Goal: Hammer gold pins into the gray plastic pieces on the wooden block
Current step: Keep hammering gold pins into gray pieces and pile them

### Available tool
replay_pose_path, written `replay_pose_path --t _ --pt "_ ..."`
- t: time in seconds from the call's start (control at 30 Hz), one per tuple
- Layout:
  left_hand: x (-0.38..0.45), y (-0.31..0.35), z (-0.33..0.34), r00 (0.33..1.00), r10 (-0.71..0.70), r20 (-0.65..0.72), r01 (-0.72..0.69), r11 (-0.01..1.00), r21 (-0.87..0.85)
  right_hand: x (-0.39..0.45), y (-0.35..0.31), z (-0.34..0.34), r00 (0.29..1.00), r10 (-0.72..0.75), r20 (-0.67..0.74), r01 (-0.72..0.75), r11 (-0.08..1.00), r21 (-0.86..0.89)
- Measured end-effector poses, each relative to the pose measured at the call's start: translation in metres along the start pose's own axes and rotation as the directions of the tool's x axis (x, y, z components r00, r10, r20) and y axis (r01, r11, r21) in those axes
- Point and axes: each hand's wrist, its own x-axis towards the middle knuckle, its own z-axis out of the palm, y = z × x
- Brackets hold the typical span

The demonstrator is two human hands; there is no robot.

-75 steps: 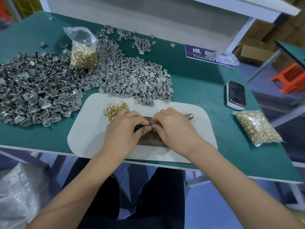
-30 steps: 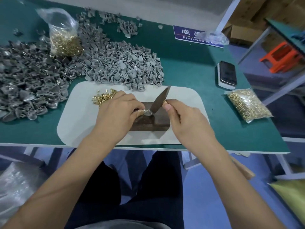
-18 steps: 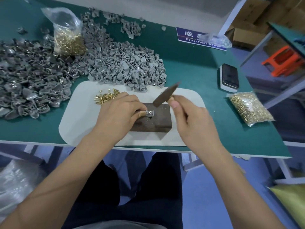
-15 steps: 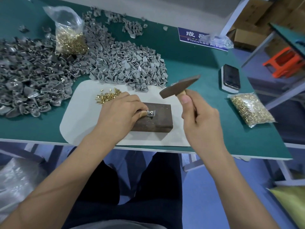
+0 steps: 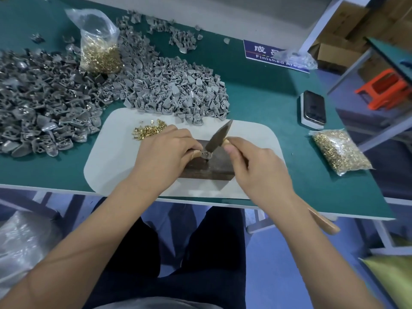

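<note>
1. Wooden block (image 5: 207,168) lies on the white mat (image 5: 111,157), near the mat's front edge, which sits at the front edge of the green counter (image 5: 263,94).
2. Left hand (image 5: 162,152): grip pinched on a small gray plastic piece (image 5: 206,155) held on top of the block. Whether a pin is seated in it cannot be told (too small).
3. Right hand (image 5: 258,168): grip curled round the hammer handle; the handle's butt (image 5: 323,221) sticks out past the counter's front edge. The hammer head (image 5: 219,138) is tilted, its lower tip down on the gray piece.
4. Loose gold pins (image 5: 148,130) lie on the mat just behind the left hand. The gray pieces pile (image 5: 174,90) overlaps the mat's rear edge.
5. Open room: bare mat left of the block and bare green counter between the mat and the right bag of pins (image 5: 338,152). Phone (image 5: 313,109) lies near the right edge; a second bag of pins (image 5: 98,47) stands at the rear left.
6. Change from 0.5 s ago: the hammer head was raised level above the block's right end, clear of the piece; it has swung down onto it. Left hand's pinch is unchanged.
</note>
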Motion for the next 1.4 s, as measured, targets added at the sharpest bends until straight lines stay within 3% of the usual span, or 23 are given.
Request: replay_pose_path --t 0.1,0.17,0.33,0.47,0.57,0.63,0.7,0.77,1.03,1.2,1.4 --pt "-0.001 0.0 0.001 1.0 0.002 -0.007 -0.002 1.0 -0.005 0.005 0.014 -0.006 0.968 0.114 -0.223 -0.087 0.988 0.129" --pt "-0.002 0.0 0.002 1.0 -0.018 -0.004 0.018 1.0 -0.015 0.006 0.026 -0.006 0.935 0.183 -0.305 -0.154 0.981 0.116" --pt "-0.001 -0.001 0.005 0.998 -0.061 0.026 0.062 0.998 -0.033 0.003 0.045 0.015 0.93 0.358 -0.082 -0.367 0.905 -0.214" --pt "-0.004 -0.001 0.006 0.996 -0.075 0.038 0.077 0.995 -0.067 -0.003 0.04 0.029 0.907 0.386 -0.17 -0.421 0.854 -0.306" --pt "-0.016 -0.002 0.004 0.994 -0.111 0.009 0.111 0.989 -0.097 -0.004 0.031 0.032 0.93 0.271 -0.247 -0.323 0.925 -0.199" --pt "-0.028 -0.003 0.003 0.988 -0.153 -0.029 0.148 0.98 -0.13 -0.002 0.019 0.032 0.951 0.097 -0.295 -0.104 0.995 -0.008" --pt "-0.037 -0.006 0.002 0.98 -0.184 -0.077 0.171 0.974 -0.151 0.0 -0.002 0.037 0.961 -0.07 -0.269 0.104 0.988 0.115" --pt "-0.044 -0.012 0.0 0.966 -0.23 -0.118 0.208 0.963 -0.171 0.006 -0.025 0.046 0.969 -0.16 -0.186 0.197 0.96 0.199" --pt "-0.085 -0.07 -0.037 0.878 -0.425 -0.222 0.409 0.905 -0.116 0.034 -0.116 0.096 0.967 -0.244 -0.075 0.255 0.91 0.327" --pt "-0.116 -0.109 -0.061 0.82 -0.527 -0.226 0.536 0.844 -0.025 0.035 -0.17 0.136 0.952 -0.301 -0.054 0.306 0.943 0.13" --pt "-0.135 -0.132 -0.075 0.782 -0.591 -0.199 0.608 0.793 0.035 0.031 -0.186 0.162 0.912 -0.399 -0.097 0.41 0.881 0.234"
